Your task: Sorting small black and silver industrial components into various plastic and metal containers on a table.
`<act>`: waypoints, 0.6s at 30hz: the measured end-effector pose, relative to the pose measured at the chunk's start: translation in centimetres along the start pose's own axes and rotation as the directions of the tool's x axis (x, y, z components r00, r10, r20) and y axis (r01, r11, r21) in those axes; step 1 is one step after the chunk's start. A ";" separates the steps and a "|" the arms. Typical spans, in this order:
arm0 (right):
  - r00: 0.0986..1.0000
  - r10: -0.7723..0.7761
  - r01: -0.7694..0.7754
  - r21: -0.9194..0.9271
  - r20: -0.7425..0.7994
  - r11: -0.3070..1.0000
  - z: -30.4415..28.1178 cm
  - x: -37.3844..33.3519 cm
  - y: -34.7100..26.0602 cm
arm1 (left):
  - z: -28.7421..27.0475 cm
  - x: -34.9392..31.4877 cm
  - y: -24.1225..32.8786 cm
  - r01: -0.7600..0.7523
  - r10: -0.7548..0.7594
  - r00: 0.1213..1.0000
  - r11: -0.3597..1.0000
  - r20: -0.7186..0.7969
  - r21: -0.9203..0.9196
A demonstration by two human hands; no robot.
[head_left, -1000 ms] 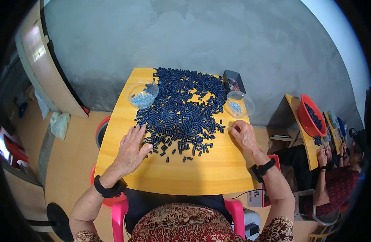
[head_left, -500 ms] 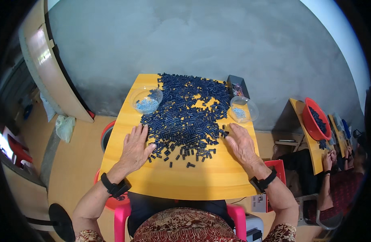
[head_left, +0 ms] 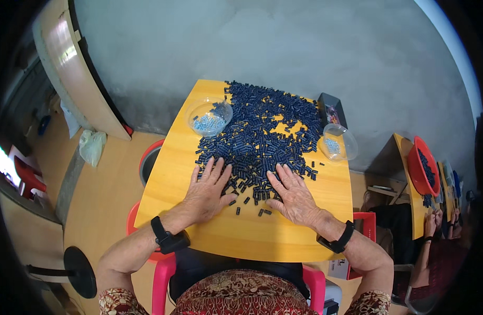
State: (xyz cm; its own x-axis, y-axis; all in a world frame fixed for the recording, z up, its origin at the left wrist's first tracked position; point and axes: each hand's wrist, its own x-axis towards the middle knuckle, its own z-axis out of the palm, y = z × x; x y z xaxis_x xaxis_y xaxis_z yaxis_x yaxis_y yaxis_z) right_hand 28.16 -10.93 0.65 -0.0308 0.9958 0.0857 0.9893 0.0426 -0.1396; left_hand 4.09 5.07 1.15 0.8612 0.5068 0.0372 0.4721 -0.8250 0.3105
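Left hand (head_left: 205,197), right hand (head_left: 296,199): fingers spread at dark pile (head_left: 260,140)'s near edge. Pieces (head_left: 238,211), tiny here, seem light, stiff; pinch sides.

A head-worn fisheye looks down, fairly near; hands (head_left: 203,199) and table (head_left: 246,241) sit mid-view.

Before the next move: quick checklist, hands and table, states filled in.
1. Left hand open, fingers spread: ok.
2. Right hand open, fingers spread: ok.
3. Dark pieces all in one pile: not ok; a few lie loose between the hands.
4. Left clear bowl upright, holding small parts: ok.
5. Right clear bowl inside the table edge: not ok; rim appears past it.
6. Nothing beneath the hands: cannot tell, hidden.
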 end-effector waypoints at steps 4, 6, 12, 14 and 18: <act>0.999 -0.038 0.037 0.044 0.035 0.998 -0.3 0.6 -1.3 | 1.5 -0.3 0.7 -0.089 0.092 0.995 0.995 -0.047 0.046; 0.996 -0.047 0.042 0.070 0.072 0.997 -0.7 0.7 -1.9 | 1.9 0.0 1.2 -0.157 0.159 0.985 0.987 -0.075 0.027; 0.995 0.011 -0.007 0.038 -0.096 0.999 -2.5 -1.2 2.0 | -1.7 1.1 -1.0 0.034 -0.048 0.990 0.994 -0.131 -0.104; 0.984 0.157 -0.160 -0.026 -0.080 0.987 -2.6 -2.1 3.8 | -2.1 1.6 -2.8 0.226 -0.236 0.967 0.969 -0.099 -0.097; 0.981 0.194 -0.194 0.057 -0.001 0.979 -1.8 -2.5 4.8 | -1.9 1.9 -5.1 0.285 -0.288 0.956 0.957 -0.051 -0.060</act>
State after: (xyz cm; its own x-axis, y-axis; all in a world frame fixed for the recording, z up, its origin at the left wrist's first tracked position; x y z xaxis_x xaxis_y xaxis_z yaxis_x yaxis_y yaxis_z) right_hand 33.19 -13.37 1.55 0.1620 0.9851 0.0585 0.9667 -0.1465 -0.2098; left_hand 2.99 10.70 1.48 0.6782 0.7348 -0.0058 0.6857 -0.6300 0.3647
